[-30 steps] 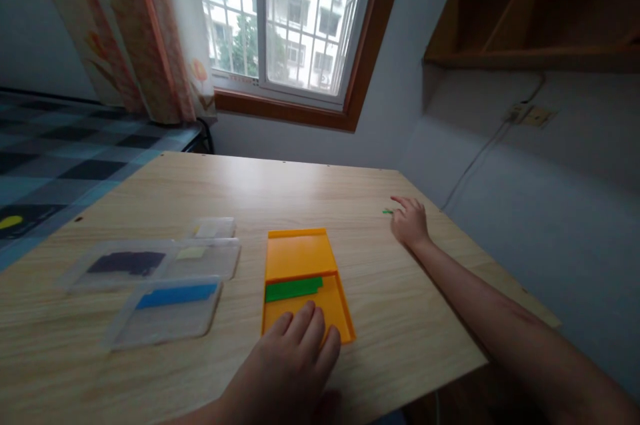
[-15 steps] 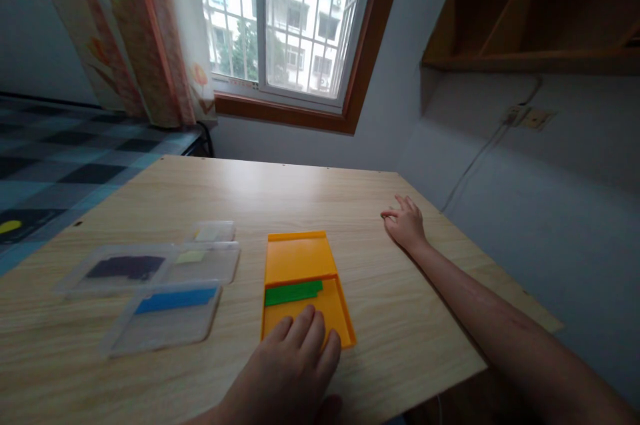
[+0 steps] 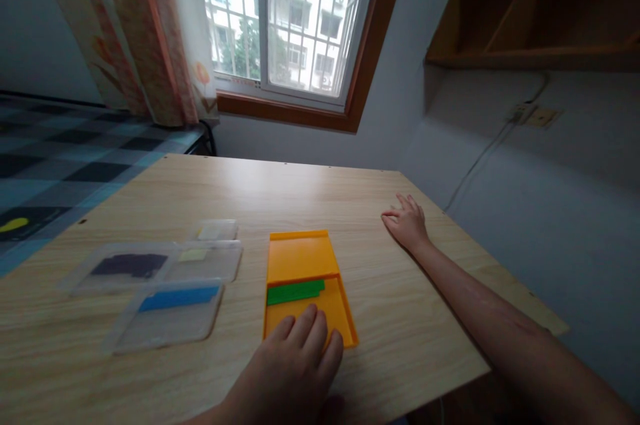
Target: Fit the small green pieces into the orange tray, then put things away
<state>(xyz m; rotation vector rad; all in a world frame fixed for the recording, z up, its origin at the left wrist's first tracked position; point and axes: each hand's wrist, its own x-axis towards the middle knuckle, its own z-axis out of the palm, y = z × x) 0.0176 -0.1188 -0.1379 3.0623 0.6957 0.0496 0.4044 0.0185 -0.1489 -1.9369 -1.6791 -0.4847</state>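
Observation:
A flat yellow box lies opened out on the table, its lid folded back toward the window. Green strips lie together in its near half. My left hand rests over the near side of this box, fingers apart and bent down into it. Its thumb is mostly hidden, and I make out nothing held. Farther off to the right, my right hand lies on the tabletop with fingers spread, apart from the box.
Left of the box lie several clear plastic cases, one with blue strips, another with dark purple pieces, others with pale yellow pieces. The wooden table ends at a wall on the right. A checked bed stands at left.
The whole view has shifted slightly. Both hands, the yellow box and the green strips otherwise keep their places.

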